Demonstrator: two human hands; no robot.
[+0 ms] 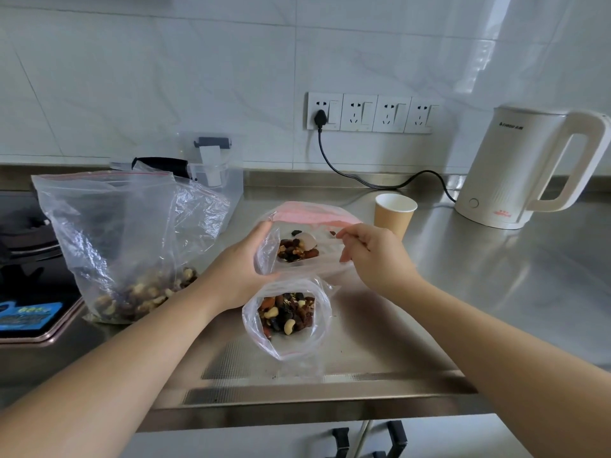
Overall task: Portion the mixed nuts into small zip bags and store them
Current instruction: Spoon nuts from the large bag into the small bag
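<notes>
Left hand [243, 262] curls round crinkly clear small zip bag [299, 246], thumb under rim; right hand [373, 256] pinches opposite lip, mouth spread. Mixed nuts [297, 249] lumpy between fingers. Second filled small bag [287, 320] just below wrists, open. One large slack bag [122, 233] left of left fingers. Paper cup [395, 214] behind right fingertips; smooth steel counter [496, 276] bare rightward; one white kettle [525, 166].

On your steel counter [496, 292] a cream kettle [515, 166] stands at the far right, its black cord [347, 173] running to the leftmost of four wall sockets [370, 112]. You have a paper cup [393, 214] just left of the kettle, a clear box [215, 166] against the wall, and a black stove [26, 252] at the left edge.
</notes>
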